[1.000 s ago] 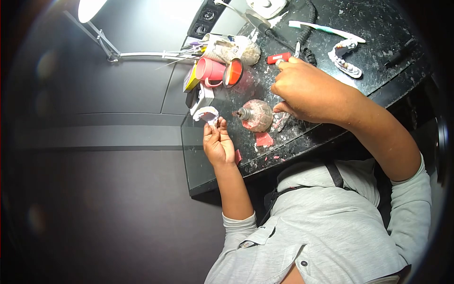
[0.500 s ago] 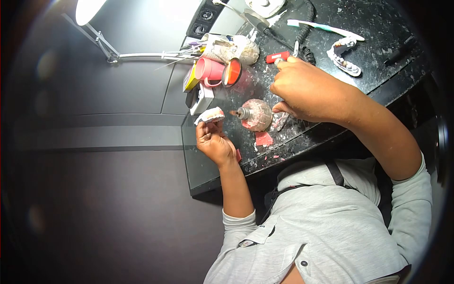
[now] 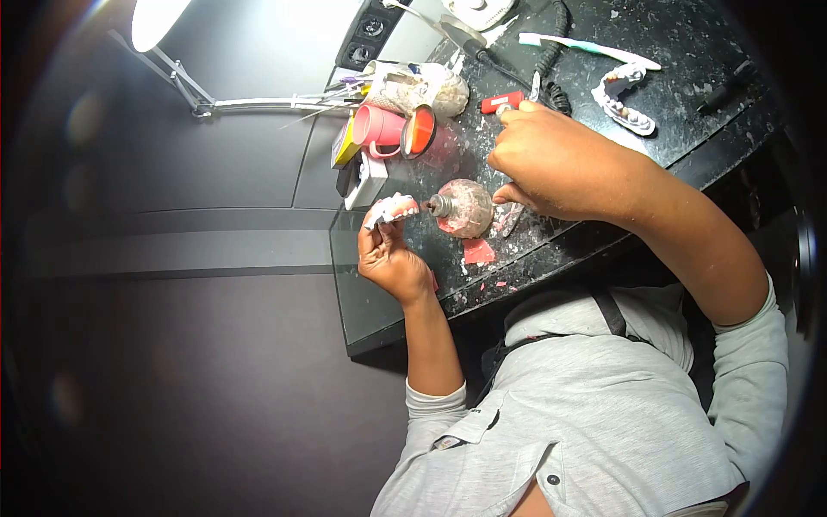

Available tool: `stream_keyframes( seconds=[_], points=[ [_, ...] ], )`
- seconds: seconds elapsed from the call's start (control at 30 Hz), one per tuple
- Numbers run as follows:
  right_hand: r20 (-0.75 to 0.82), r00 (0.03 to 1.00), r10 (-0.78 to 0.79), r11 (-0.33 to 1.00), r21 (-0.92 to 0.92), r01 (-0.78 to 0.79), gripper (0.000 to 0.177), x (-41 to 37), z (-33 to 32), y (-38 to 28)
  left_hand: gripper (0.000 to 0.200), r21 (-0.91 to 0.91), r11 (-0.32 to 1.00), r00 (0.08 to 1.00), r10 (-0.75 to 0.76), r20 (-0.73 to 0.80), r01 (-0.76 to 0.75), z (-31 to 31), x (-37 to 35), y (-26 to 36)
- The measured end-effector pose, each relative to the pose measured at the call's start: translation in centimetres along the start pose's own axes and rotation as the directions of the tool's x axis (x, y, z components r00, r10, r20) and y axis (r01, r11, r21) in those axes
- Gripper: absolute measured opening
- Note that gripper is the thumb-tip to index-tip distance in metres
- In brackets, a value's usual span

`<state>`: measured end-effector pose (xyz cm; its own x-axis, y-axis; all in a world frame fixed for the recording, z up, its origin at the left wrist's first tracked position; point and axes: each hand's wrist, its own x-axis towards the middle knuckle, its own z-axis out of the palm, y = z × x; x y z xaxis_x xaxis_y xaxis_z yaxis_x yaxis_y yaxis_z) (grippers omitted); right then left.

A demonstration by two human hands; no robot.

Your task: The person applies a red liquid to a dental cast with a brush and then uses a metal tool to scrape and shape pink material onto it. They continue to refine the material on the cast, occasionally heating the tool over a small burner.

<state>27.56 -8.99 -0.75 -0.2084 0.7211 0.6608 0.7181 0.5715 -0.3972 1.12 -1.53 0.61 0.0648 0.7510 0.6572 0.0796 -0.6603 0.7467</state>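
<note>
My left hand (image 3: 394, 265) is closed around a white dental model (image 3: 380, 213), holding it up by its base. Pink wax and a row of teeth (image 3: 401, 208) sit along the model's upper face. Just right of it lies a round glass spirit burner (image 3: 466, 209), its metal neck tilted toward the model. My right hand (image 3: 551, 164) is closed beyond the burner. A slim metal tool (image 3: 536, 86) sticks out past its knuckles; the rest is hidden in the fist. A red labelled object (image 3: 502, 102) lies by those fingers.
A second dental model (image 3: 622, 99) and a toothbrush (image 3: 591, 48) lie at the back right. Toward the back left are a pink mug (image 3: 377, 127), small boxes (image 3: 366, 180) and a tool holder (image 3: 405, 86). A pink wax piece (image 3: 478, 252) rests near the table edge.
My left hand has turned the dental model, so more pink wax and teeth show, and it has come slightly closer to the burner's neck. My right hand has hardly moved.
</note>
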Motion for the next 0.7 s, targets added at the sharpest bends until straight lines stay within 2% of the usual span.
stream_keyframes(
  seconds=[0.07, 0.37, 0.53, 0.7],
  points=[
    [0.168, 0.982, 0.087, 0.996, -0.015, -0.085, 0.031, 0.1, -0.3, -0.2, 0.025, -0.004, 1.0, 1.0, -0.004, 0.005, 0.004, 0.0, -0.1, 0.1],
    [0.149, 0.986, 0.08, 0.997, -0.004, -0.08, 0.03, 0.0, -0.2, 0.0, 0.024, -0.005, 1.0, 0.997, -0.01, 0.072, 0.011, -0.9, -0.5, -0.4],
    [0.163, 0.983, 0.081, 0.997, -0.008, -0.08, 0.03, 0.0, -0.2, -0.1, 0.019, 0.176, 0.983, 0.997, 0.039, 0.069, -0.051, -1.2, -0.5, -0.6],
    [0.179, 0.98, 0.089, 0.996, 0.006, -0.092, 0.03, 0.1, -0.2, 0.0, 0.021, 0.243, 0.967, 0.996, 0.063, 0.063, -0.076, -1.3, -0.4, -0.6]
  ],
)
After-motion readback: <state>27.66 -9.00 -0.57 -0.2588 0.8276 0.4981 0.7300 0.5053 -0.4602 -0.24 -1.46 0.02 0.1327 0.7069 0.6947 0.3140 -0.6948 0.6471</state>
